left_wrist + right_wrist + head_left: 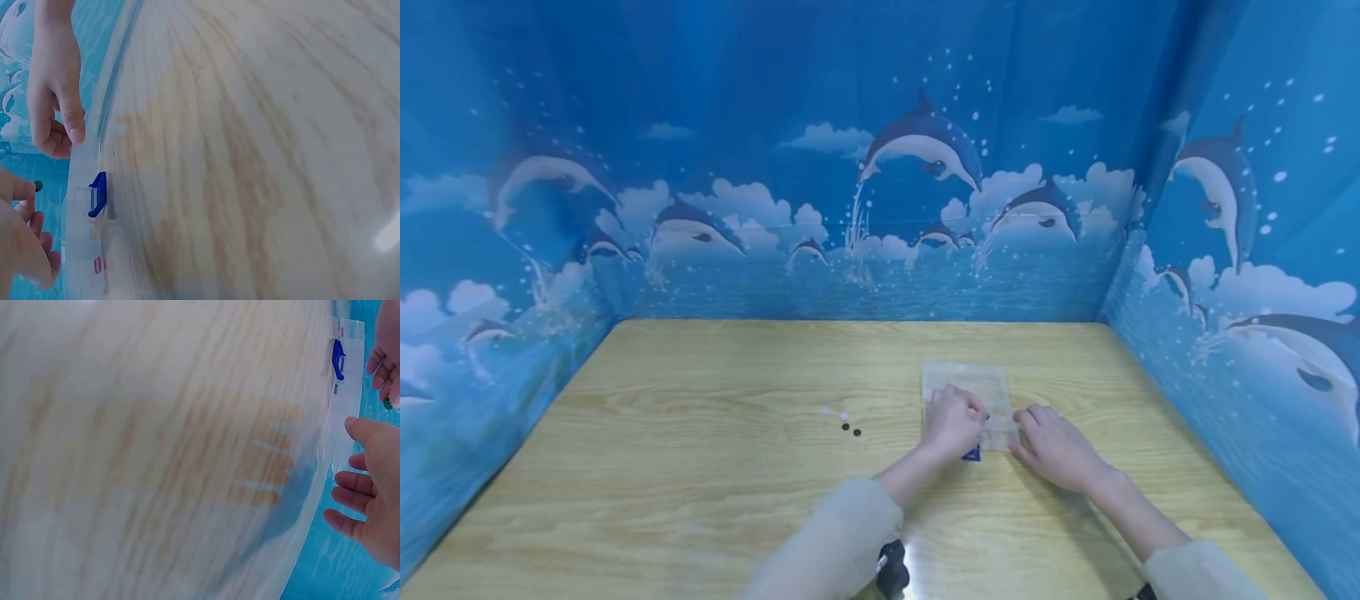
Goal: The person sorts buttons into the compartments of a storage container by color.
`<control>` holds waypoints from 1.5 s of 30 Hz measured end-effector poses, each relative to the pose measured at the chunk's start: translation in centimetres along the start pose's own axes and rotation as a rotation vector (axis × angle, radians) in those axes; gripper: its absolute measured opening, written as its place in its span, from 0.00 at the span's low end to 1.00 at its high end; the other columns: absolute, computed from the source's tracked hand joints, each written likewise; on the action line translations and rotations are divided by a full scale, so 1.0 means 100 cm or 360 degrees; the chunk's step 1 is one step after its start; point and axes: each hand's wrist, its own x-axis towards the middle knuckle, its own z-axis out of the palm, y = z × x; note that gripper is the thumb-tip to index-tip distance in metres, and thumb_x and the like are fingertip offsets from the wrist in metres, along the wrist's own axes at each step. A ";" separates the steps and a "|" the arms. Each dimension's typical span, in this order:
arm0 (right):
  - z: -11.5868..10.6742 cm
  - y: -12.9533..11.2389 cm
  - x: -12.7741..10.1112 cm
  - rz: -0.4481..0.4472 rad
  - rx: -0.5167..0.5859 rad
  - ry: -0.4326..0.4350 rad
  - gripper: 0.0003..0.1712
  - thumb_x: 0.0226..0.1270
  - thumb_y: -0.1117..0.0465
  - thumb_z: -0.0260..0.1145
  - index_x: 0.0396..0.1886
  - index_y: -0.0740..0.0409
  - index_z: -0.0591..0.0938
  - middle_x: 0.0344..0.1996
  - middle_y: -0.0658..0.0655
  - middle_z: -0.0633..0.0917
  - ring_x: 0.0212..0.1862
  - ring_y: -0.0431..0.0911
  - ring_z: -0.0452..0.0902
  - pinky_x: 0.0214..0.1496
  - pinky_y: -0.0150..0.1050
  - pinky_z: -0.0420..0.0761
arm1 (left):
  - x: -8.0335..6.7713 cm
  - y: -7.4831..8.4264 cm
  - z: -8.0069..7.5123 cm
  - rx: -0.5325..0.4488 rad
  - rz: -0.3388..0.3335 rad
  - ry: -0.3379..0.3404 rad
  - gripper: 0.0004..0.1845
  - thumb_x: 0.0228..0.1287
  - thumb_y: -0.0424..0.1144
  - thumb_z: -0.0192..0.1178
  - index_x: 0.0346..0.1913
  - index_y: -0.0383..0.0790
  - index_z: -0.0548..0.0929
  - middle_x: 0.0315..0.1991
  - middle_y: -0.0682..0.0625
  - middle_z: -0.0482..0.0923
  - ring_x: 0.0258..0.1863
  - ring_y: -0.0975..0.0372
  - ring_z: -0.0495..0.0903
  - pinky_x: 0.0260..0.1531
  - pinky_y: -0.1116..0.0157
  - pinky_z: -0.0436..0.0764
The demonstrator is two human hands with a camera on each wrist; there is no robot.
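Observation:
A flat, see-through plastic box (966,377) with a blue latch (99,195) on its near side lies on the table. Over it, my left hand (955,419) pinches a small dark green round piece (39,185) between thumb and forefinger. The piece (388,404) also shows at the fingertips in the right wrist view. My right hand (1056,446) is at the box's right side, its thumb tip right at the edge and its fingers (355,482) loosely bent. To the left of the box lie white discs (844,416) and black discs (857,432).
The wood-grain table (700,467) spreads around the box. A blue curtain (760,100) printed with dolphins hangs behind and along both sides. Inside the box's near side, a small red piece (97,265) shows in the left wrist view.

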 end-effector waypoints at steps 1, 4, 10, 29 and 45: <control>0.000 0.000 0.000 -0.0004 -0.0001 0.0000 0.21 0.57 0.58 0.67 0.43 0.70 0.75 0.37 0.61 0.77 0.40 0.53 0.74 0.35 0.45 0.77 | -0.001 0.001 0.001 0.0027 0.0001 0.0002 0.03 0.58 0.41 0.60 0.29 0.50 0.83 0.38 0.56 0.72 0.41 0.61 0.67 0.45 0.62 0.66; 0.000 0.000 0.000 -0.0013 -0.0005 0.0002 0.21 0.58 0.58 0.67 0.43 0.69 0.75 0.37 0.61 0.77 0.39 0.53 0.74 0.34 0.45 0.76 | -0.003 0.003 0.003 0.0093 0.0006 0.0009 0.03 0.58 0.40 0.60 0.29 0.51 0.83 0.37 0.56 0.71 0.39 0.62 0.65 0.42 0.63 0.64; 0.000 0.000 0.001 -0.0023 -0.0003 0.0013 0.20 0.58 0.58 0.67 0.43 0.70 0.75 0.37 0.61 0.77 0.40 0.54 0.74 0.35 0.46 0.76 | -0.005 0.005 0.005 0.0192 -0.0004 0.0045 0.03 0.57 0.40 0.61 0.29 0.51 0.83 0.35 0.58 0.71 0.37 0.63 0.63 0.39 0.65 0.62; 0.002 0.000 0.000 -0.0019 -0.0020 0.0008 0.21 0.57 0.57 0.67 0.43 0.69 0.75 0.36 0.61 0.76 0.40 0.54 0.74 0.35 0.46 0.76 | -0.005 0.002 0.006 0.0159 -0.0020 0.0077 0.04 0.55 0.42 0.63 0.33 0.49 0.84 0.35 0.56 0.73 0.38 0.61 0.65 0.41 0.64 0.63; -0.001 -0.002 0.000 0.0003 -0.0021 -0.0013 0.21 0.57 0.57 0.67 0.43 0.69 0.75 0.37 0.61 0.77 0.39 0.53 0.74 0.36 0.46 0.77 | -0.010 -0.006 -0.015 -0.0061 0.0059 0.0003 0.06 0.58 0.43 0.62 0.35 0.45 0.82 0.33 0.59 0.70 0.38 0.64 0.65 0.41 0.66 0.65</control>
